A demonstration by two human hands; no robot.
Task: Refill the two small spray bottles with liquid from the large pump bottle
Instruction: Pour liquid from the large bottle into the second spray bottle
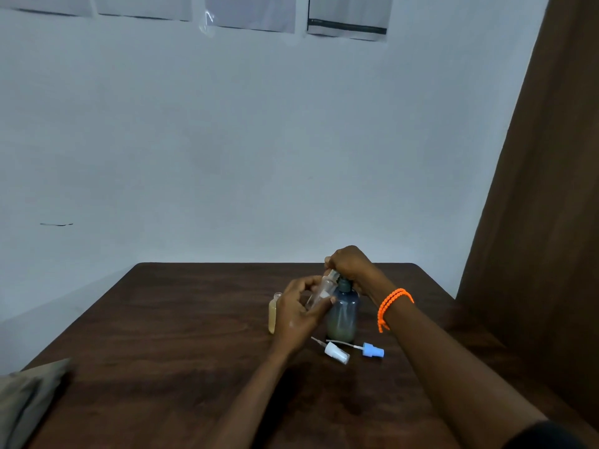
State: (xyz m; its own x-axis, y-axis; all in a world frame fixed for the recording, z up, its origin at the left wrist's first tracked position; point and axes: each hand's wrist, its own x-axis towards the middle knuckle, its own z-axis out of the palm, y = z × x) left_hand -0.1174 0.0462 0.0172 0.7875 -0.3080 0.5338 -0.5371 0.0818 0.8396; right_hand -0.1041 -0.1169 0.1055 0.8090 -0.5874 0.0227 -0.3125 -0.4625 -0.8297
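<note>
Two hands worked over the dark wooden table (181, 319) as we looked down at them. Our right hand (351, 264), with an orange bracelet (393, 304) on its wrist, was curled over the pump head of the large bluish bottle (344, 314), which stood upright near the middle of the table with a low layer of liquid at its bottom. Our left hand (296, 311) gripped a small clear bottle (321, 291), fingers and thumb wrapped round it, and held it tilted with its open mouth up against the pump's spout. Just behind the left hand stood a second small bottle (273, 314), uncapped and filled with yellowish liquid. In front of the large bottle lay two spray tops on the table, a white one (337, 351) and a blue one (372, 350), close beside each other, their thin tubes pointing left.
</note>
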